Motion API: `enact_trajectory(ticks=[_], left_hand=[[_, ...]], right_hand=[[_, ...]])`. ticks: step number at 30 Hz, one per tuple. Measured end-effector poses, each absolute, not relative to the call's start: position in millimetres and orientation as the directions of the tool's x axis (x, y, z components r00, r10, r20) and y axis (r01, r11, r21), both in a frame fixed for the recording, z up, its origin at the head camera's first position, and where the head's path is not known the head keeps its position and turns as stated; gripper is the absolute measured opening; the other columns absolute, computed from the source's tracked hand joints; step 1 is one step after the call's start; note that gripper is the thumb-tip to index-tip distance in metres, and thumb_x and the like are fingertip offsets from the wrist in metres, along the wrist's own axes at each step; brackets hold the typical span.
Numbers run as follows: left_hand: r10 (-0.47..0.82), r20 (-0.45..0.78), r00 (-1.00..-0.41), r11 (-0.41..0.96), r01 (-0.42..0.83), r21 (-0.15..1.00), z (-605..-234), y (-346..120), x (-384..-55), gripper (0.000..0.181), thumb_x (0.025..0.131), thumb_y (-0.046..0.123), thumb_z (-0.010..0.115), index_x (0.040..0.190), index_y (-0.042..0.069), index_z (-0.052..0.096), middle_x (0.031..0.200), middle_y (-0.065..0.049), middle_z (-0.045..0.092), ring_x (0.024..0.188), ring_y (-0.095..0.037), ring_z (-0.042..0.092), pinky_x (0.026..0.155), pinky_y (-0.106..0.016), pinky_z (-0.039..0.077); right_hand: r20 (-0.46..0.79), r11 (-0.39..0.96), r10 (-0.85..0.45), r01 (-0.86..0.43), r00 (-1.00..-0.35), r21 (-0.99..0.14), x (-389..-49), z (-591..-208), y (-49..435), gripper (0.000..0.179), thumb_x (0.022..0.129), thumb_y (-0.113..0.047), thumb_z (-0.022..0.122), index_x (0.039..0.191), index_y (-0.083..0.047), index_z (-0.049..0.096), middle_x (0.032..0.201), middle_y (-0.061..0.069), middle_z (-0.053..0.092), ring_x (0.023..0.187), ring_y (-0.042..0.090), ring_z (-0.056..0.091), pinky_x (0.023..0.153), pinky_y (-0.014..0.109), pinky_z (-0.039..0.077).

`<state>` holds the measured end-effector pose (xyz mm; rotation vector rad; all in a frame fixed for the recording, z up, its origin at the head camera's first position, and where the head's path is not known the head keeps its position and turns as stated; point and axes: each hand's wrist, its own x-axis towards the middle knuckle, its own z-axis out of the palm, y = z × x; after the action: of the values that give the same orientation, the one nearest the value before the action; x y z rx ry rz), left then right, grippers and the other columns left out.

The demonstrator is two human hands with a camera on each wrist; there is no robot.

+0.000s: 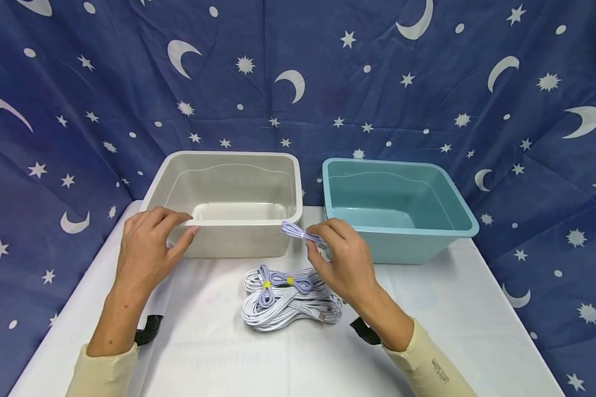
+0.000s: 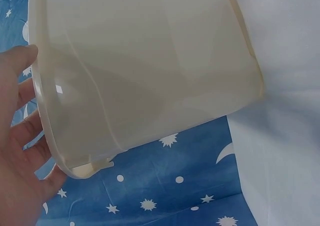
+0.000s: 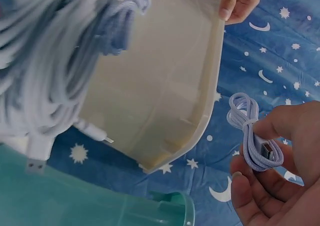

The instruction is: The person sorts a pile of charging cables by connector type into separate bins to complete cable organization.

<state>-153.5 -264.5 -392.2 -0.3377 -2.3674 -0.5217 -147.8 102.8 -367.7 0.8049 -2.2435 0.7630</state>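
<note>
From the head view, the right hand (image 1: 345, 256) pinches a lavender cable bundle (image 1: 298, 231) between thumb and fingers. The bundle is in the air, to the far side of the coiled white cables (image 1: 283, 320) and in front of the gap between the beige bin (image 1: 238, 241) on the left and the teal bin (image 1: 397, 238) on the right. It is a slim, pale purple cord folded into narrow loops, its left end fanning out beyond the fingertips. The left hand (image 1: 151, 242) holds the near rim of the beige bin at its left part. On the white worktop (image 1: 218, 353), two lavender bundles with yellow ties (image 1: 266, 300) lie on top of the white cables. A blue backdrop (image 1: 323, 60) with moons and stars rises behind.

In the left wrist view, the left hand's grip is around the beige bin's rim, its digits to either side of the edge.

The right wrist view shows the held bundle closely: smooth, tidy loops cinched by a pale band (image 3: 248, 122), with a USB plug (image 3: 266, 149) whose metal end is exposed. The right hand's grip presses the loops between thumb and fingers. The white cables look blurred here.
</note>
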Motion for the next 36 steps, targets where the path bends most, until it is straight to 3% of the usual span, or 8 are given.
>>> enact_trajectory(ticks=[20,26,36], left_hand=[[0.091,0.666,-0.741,0.891,0.359,0.277,-392.4,-265.7,-152.7,0.026,0.086,0.031,0.078,0.105,0.013,0.074,0.095,-0.005,0.065,0.097,-0.032,0.059,0.097,-0.053,0.035],[0.1,0.675,-0.731,0.887,0.372,0.272,-393.2,-265.5,-154.1,0.027,0.086,0.032,0.077,0.105,0.013,0.074,0.094,-0.005,0.064,0.096,-0.031,0.059,0.095,-0.053,0.035],[0.104,0.678,-0.728,0.887,0.376,0.268,-392.0,-265.4,-154.7,0.028,0.086,0.032,0.077,0.105,0.012,0.074,0.094,-0.005,0.065,0.096,-0.031,0.06,0.096,-0.053,0.035]], right_hand=[[0.701,0.693,-0.335,-0.669,-0.63,-0.27,-190.2,-353.1,62.8,0.017,0.088,-0.013,0.071,0.105,-0.01,0.074,0.096,0.001,0.067,0.085,0.016,0.059,0.068,0.031,0.05],[0.721,0.69,-0.341,-0.681,-0.603,-0.243,-200.9,-357.9,56.3,0.018,0.086,-0.013,0.073,0.104,-0.01,0.074,0.095,0.001,0.069,0.084,0.019,0.059,0.069,0.034,0.049],[0.745,0.658,-0.33,-0.707,-0.58,-0.258,-199.5,-363.8,57.1,0.032,0.081,-0.017,0.078,0.111,-0.008,0.072,0.111,0.003,0.066,0.101,0.022,0.059,0.084,0.034,0.049]])
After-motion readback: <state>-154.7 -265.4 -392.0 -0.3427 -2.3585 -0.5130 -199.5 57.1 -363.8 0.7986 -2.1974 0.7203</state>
